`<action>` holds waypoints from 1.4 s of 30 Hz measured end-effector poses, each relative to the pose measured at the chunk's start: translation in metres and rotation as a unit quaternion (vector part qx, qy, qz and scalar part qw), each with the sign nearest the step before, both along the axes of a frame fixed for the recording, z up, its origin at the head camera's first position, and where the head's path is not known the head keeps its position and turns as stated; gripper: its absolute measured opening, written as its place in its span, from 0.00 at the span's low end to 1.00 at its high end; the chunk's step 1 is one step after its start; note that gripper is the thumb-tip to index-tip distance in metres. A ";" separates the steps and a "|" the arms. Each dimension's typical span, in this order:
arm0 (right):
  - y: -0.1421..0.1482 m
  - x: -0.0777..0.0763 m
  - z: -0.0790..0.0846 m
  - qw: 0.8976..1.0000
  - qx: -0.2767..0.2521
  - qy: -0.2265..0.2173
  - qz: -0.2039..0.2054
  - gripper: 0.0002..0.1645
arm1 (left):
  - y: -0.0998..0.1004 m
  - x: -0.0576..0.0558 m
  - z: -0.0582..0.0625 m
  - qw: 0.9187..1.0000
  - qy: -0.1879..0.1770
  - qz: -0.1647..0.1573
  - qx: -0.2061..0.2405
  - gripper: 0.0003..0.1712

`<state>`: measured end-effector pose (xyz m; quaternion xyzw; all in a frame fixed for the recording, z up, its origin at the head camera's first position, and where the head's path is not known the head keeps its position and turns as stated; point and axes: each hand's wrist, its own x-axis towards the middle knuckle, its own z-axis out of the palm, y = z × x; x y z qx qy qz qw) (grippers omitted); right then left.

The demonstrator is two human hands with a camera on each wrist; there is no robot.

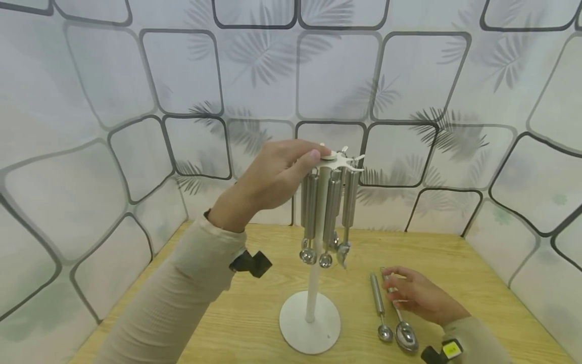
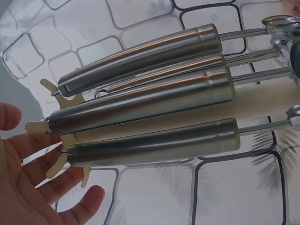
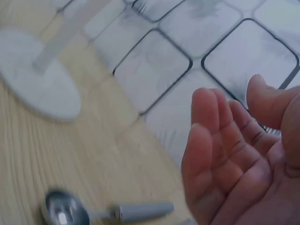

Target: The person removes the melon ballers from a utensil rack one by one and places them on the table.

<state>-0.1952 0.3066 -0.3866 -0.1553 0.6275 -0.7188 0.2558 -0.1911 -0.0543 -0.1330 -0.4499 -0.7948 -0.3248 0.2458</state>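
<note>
A white upright rack [image 1: 311, 298] with a round base holds several hanging steel utensils [image 1: 333, 202] with thick tubular handles. Atop it, my left hand [image 1: 277, 174] touches the round knob with its fingertips. In the left wrist view, the left hand's relaxed fingers [image 2: 89, 201] are spread beside the rack's hooks and hold no handle. My right hand [image 1: 420, 294] hovers over the table at the right, its fingers loosely bent and holding nothing in the right wrist view. Below it lie a small-bowled spoon [image 1: 378, 298] and a larger oval spoon [image 1: 406, 336], whose handle the hand partly hides.
The wooden table [image 1: 254, 313] extends under the rack and the two loose spoons. Patterned fabric walls [image 1: 336, 76] enclose the table at the back and both sides. Small dark devices [image 1: 251, 264] are strapped at both wrists.
</note>
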 end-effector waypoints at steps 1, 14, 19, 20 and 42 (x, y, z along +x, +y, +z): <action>-0.001 0.001 0.002 1.000 -0.015 -0.010 0.014 0.11 | 0.000 0.000 0.000 1.000 -0.001 0.001 0.000 0.22; -0.029 0.004 0.014 0.950 -0.232 0.076 0.196 0.24 | 0.001 -0.001 -0.002 1.000 -0.001 -0.002 -0.001 0.23; -0.045 0.008 0.029 0.926 -0.342 0.023 0.162 0.31 | 0.002 0.000 -0.001 1.000 -0.002 -0.002 0.002 0.22; -0.047 0.008 0.033 0.924 -0.348 0.012 0.156 0.33 | 0.002 0.000 -0.001 1.000 -0.003 -0.002 0.004 0.22; -0.093 -0.006 0.091 0.936 -0.204 0.286 0.034 0.20 | 0.003 -0.002 -0.002 1.000 -0.005 0.003 0.013 0.21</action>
